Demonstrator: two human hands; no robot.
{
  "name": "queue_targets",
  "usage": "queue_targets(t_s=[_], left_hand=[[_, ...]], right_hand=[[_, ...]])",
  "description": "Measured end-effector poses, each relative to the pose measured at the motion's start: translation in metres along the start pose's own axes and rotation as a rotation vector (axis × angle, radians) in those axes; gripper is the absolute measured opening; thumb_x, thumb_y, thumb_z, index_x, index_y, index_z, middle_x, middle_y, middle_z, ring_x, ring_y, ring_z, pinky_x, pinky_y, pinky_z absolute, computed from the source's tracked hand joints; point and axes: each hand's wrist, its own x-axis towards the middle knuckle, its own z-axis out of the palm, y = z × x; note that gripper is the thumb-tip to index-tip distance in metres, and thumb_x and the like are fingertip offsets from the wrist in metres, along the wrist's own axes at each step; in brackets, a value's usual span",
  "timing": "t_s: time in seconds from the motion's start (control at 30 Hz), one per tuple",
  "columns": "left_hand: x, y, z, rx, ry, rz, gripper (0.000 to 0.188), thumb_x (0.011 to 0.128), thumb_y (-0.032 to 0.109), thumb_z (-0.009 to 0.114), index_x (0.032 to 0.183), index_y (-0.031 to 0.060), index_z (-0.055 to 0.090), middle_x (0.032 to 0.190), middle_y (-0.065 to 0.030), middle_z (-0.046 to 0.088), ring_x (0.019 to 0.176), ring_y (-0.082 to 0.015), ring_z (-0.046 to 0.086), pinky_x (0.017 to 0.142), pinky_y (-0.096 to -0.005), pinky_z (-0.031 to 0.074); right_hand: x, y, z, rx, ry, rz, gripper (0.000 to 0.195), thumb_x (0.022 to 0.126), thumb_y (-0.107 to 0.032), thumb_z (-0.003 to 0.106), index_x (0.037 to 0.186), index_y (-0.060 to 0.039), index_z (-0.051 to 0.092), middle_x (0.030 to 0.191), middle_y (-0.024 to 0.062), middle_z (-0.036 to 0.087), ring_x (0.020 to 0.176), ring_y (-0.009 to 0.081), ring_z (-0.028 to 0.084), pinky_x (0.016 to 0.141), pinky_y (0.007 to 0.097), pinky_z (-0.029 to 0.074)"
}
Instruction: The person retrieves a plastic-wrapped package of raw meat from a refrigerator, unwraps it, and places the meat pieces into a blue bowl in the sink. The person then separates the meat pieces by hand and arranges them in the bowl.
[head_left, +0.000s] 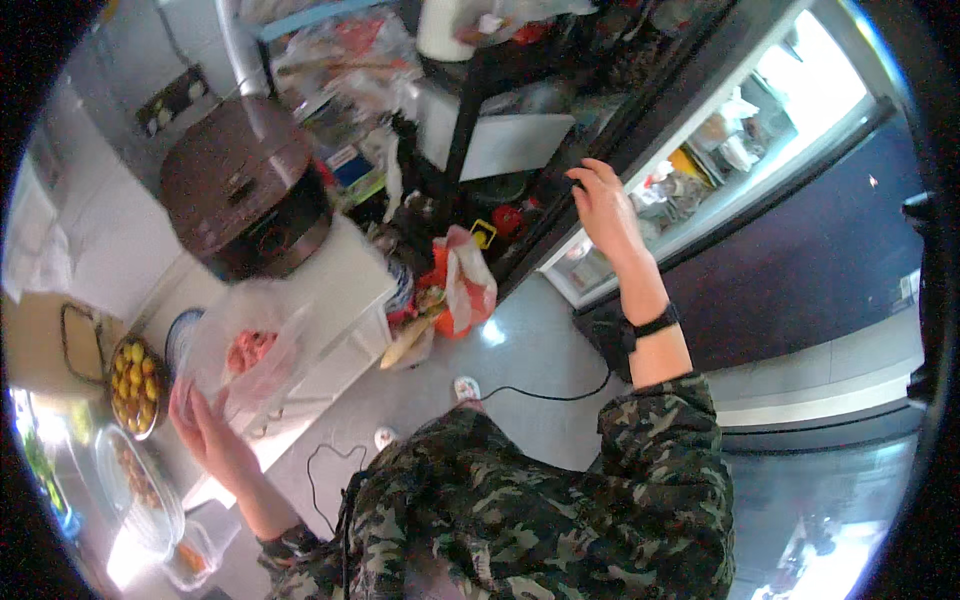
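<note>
My left hand (214, 442) holds a clear plastic bag (289, 337) by its side, over the white counter. Pinkish-red pieces, apparently raw meat (251, 351), show through the film. On the right, a refrigerator (787, 240) stands partly open with its inside lit. My right hand (607, 214), with a black band on the wrist, has its fingers bent over the dark edge of the refrigerator door (559, 206). Wrapped food packages (720, 142) are visible inside, beyond that hand.
A dark rice cooker (240, 187) sits on the white counter (352, 262). Nearby are a bowl of small yellow-green fruit (135, 382) and a clear plastic container (142, 487). A red-and-white bag (465, 281) hangs by a crowded black shelf (461, 135). Cords (551, 397) lie across the floor.
</note>
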Motion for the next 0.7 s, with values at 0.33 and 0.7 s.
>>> queue_targets(t_s=[0.33, 0.7], left_hand=[[-0.015, -0.024, -0.003, 0.100, 0.330, -0.109, 0.047, 0.092, 0.025, 0.058, 0.134, 0.0061, 0.046, 0.138, -0.0131, 0.039, 0.126, -0.0257, 0.041, 0.103, -0.0408, 0.038], [0.026, -0.076, -0.011, -0.524, 0.485, -0.218, 0.036, 0.092, 0.023, 0.057, 0.122, 0.0038, 0.055, 0.111, -0.0103, 0.057, 0.101, -0.0228, 0.053, 0.095, -0.0376, 0.042]], right_hand=[[0.061, 0.131, 0.035, -0.784, -0.176, -0.325, 0.014, 0.078, -0.015, 0.054, 0.087, -0.0110, 0.064, 0.089, 0.0043, 0.055, 0.092, 0.0196, 0.050, 0.082, 0.0315, 0.035], [0.017, 0.137, 0.008, -0.623, -0.060, -0.060, 0.039, 0.080, -0.011, 0.053, 0.118, -0.0001, 0.053, 0.135, 0.0203, 0.042, 0.100, 0.0320, 0.052, 0.095, 0.0395, 0.036]])
